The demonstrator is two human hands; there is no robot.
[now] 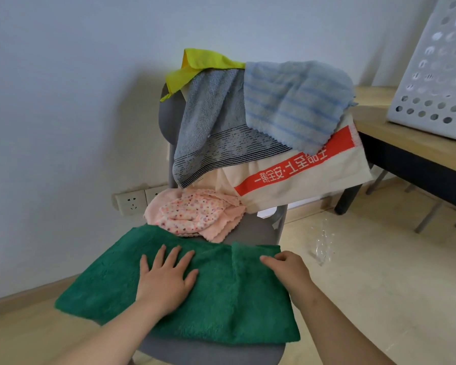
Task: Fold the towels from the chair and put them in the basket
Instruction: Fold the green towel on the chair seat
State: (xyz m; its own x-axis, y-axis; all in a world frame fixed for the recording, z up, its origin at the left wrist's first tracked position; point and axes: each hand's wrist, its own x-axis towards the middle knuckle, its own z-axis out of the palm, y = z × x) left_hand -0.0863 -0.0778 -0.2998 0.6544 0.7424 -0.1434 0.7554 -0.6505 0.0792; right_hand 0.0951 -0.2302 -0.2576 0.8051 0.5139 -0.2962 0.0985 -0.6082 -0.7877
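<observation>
Head view. Left hand [166, 277] comes in from the bottom left, forearm angled up and to the right. Its palm lies flat on the green towel [216, 314] with straight, spread fingers pointing away from the person, so this grip is open and pressing only. Right hand [287, 270] comes in from the bottom right, knuckles up. Its fingers [269, 259] are curled and point left at the far edge of the towel's turned-over flap, so this grip is closed on the green towel.

The green towel is spread flat on the front of the chair [250, 230] seat and hangs over the seat's left and front edges. Its long axis runs left to right across the seat. The right end is folded over onto the rest, and the flap's free edge runs near to far.

Behind it on the seat is a bunched pink dotted cloth [195, 214]. Over the chair back hang a yellow cloth [203, 59], a grey towel [208, 122], a blue striped towel [295, 101] and a cream towel with a red band [300, 175].

A white perforated basket [437, 75] stands on the table [379, 122] to the right, well apart from the hands. There is a wall socket [132, 202] left of the chair.
</observation>
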